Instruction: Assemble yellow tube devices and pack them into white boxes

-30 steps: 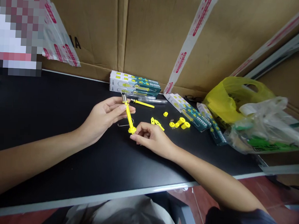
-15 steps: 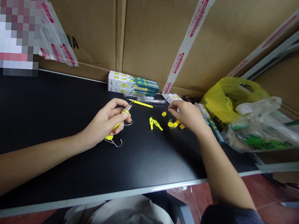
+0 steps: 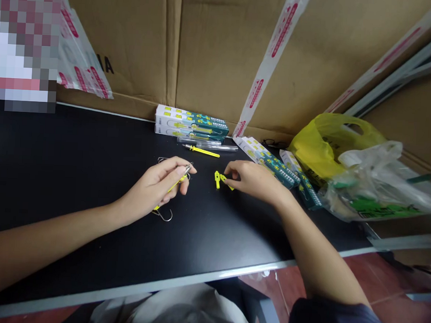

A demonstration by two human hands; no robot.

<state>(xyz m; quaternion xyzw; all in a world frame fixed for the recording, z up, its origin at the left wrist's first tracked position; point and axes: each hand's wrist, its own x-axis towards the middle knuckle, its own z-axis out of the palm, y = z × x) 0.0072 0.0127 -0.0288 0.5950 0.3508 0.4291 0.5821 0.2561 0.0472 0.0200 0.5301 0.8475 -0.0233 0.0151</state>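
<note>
My left hand point(image 3: 164, 180) is closed around a slim yellow spring-scale part point(image 3: 177, 181), held at a slant. Its silvery metal tip, perhaps a spring, shows by the thumb and index finger. Bent wire hooks point(image 3: 167, 217) stick out below and above the fist. My right hand point(image 3: 252, 180) is low over the table, thumb and index finger curved and apart around a small yellow piece point(image 3: 231, 187). Whether they touch it I cannot tell. Just left of it lies a similar flat yellow piece point(image 3: 217, 180). The small yellow caps are hidden behind my right hand.
Behind my hands lie a yellow scale rod point(image 3: 205, 152), clear tubes point(image 3: 225, 147) and stacked printed boxes point(image 3: 188, 121). More boxes point(image 3: 269, 159) lie on the right beside a yellow bag point(image 3: 310, 142) and a clear plastic bag point(image 3: 391, 190). Cardboard point(image 3: 214, 55) walls the back of the black table point(image 3: 131, 258).
My right hand has moved left and toward me, from above the caps to the flat yellow pieces. My left hand has lowered slightly and tilted the spring-scale part.
</note>
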